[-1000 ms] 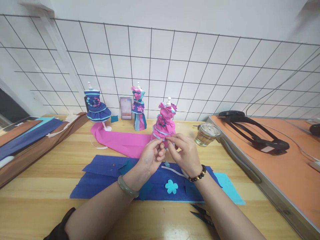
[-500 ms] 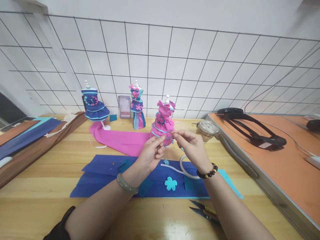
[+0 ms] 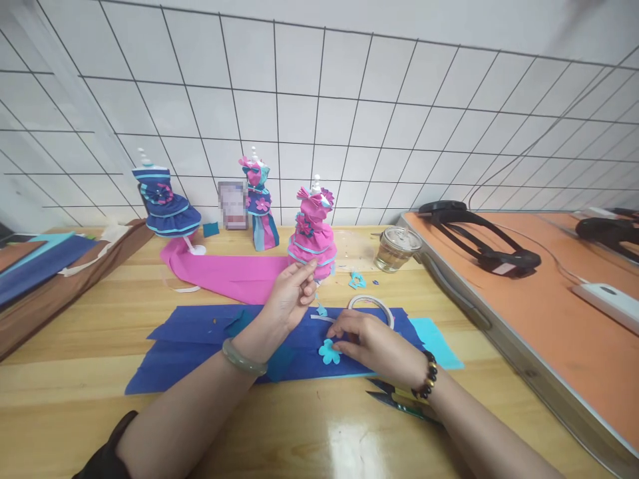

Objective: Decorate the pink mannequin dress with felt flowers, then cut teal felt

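My left hand [image 3: 292, 296] is raised before the pink dress on a small mannequin [image 3: 312, 243], thumb and forefinger pinched together. Whatever the pinch holds, if anything, is too small to make out. Low over the blue crepe paper [image 3: 200, 356], my right hand [image 3: 372, 349] reaches to a turquoise paper flower [image 3: 329, 352]. Its thumb and forefinger are slightly apart at the flower's upper right edge; whether they touch it I cannot tell. Just behind that hand lies a roll of white tape [image 3: 387, 307], a loose strip end [image 3: 321, 319] extending left.
Snips [image 3: 399, 402] lie at the front, below my right wrist. A blue dress [image 3: 167, 203] and a multicoloured dress [image 3: 260, 206] stand on mannequins behind pink paper [image 3: 229, 276]. A lidded cup [image 3: 398, 249] is near the orange desk [image 3: 559, 299]. Brown paper [image 3: 90, 269] lies left.
My right hand has left the pinch beside my left hand and come down to the turquoise flower. My left hand stays raised and pinched. The view has shifted a little.
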`<action>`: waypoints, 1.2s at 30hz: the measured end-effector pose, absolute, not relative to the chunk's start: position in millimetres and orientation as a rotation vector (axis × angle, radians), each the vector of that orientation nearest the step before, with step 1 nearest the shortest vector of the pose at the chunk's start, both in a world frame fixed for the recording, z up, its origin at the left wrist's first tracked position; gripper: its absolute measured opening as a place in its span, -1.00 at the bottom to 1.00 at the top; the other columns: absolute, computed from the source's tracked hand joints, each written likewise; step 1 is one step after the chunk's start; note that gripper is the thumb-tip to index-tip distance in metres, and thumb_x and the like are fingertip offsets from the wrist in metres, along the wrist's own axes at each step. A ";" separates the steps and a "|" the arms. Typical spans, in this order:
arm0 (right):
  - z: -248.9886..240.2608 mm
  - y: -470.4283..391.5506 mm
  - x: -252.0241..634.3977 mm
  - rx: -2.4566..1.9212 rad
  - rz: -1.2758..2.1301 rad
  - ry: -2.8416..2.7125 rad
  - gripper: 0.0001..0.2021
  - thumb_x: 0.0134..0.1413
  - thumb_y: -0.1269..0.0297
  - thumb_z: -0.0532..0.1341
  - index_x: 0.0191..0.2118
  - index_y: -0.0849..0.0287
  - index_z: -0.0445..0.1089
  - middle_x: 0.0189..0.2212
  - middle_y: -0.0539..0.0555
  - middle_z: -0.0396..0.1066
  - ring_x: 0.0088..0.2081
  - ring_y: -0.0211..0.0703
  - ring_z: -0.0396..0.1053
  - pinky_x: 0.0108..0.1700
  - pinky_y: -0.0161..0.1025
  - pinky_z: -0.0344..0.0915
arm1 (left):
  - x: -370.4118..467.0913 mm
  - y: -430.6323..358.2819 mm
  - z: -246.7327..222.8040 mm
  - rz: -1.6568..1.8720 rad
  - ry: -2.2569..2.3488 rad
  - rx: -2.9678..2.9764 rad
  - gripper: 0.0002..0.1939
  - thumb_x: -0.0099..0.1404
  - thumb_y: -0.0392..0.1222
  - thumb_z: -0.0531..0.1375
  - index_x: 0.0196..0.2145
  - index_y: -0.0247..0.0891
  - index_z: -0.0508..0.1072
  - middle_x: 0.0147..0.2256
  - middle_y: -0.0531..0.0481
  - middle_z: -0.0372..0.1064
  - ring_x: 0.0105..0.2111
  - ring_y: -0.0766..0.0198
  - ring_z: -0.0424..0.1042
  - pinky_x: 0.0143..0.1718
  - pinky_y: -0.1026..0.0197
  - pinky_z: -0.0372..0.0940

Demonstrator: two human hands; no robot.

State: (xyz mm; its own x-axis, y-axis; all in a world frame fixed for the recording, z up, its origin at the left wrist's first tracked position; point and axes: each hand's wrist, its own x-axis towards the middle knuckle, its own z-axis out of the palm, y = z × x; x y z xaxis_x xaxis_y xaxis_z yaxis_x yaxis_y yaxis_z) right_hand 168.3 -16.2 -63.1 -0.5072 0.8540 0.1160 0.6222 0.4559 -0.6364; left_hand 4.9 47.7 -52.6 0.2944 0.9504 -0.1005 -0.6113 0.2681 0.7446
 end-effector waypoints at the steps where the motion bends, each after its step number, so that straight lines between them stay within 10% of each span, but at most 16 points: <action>1: -65.9 -17.2 167.7 -1.223 0.727 -2.307 -0.89 0.04 0.35 0.19 -0.29 0.12 0.45 -0.35 0.05 0.41 -0.33 -0.20 0.36 -0.26 -0.28 0.27 | 5.0 47.4 -52.8 1.150 0.609 0.661 -0.69 0.01 -0.18 0.31 -0.54 -0.30 0.19 -0.67 0.24 0.03 -0.76 0.61 0.02 -0.79 0.50 -0.15; 26: -70.1 -8.1 172.5 -1.187 1.477 -1.641 -0.79 -0.06 0.16 0.24 -0.42 0.23 0.41 -0.67 -0.08 0.32 -0.61 -0.35 0.29 -0.53 -0.38 0.21 | 5.1 50.9 -59.4 1.195 0.622 0.656 -0.72 -0.02 -0.21 0.32 -0.49 -0.30 0.26 -0.66 0.22 0.10 -0.72 0.58 0.11 -0.76 0.49 -0.09; 36: -36.4 7.0 163.6 -1.020 1.286 -1.517 -0.80 -0.14 0.29 0.31 -0.30 0.17 0.44 -0.46 -0.02 0.43 -0.43 -0.31 0.36 -0.33 -0.32 0.30 | 5.1 49.5 -59.4 1.172 0.643 0.665 -0.72 0.00 -0.14 0.31 -0.51 -0.31 0.26 -0.66 0.19 0.14 -0.73 0.57 0.09 -0.74 0.48 -0.08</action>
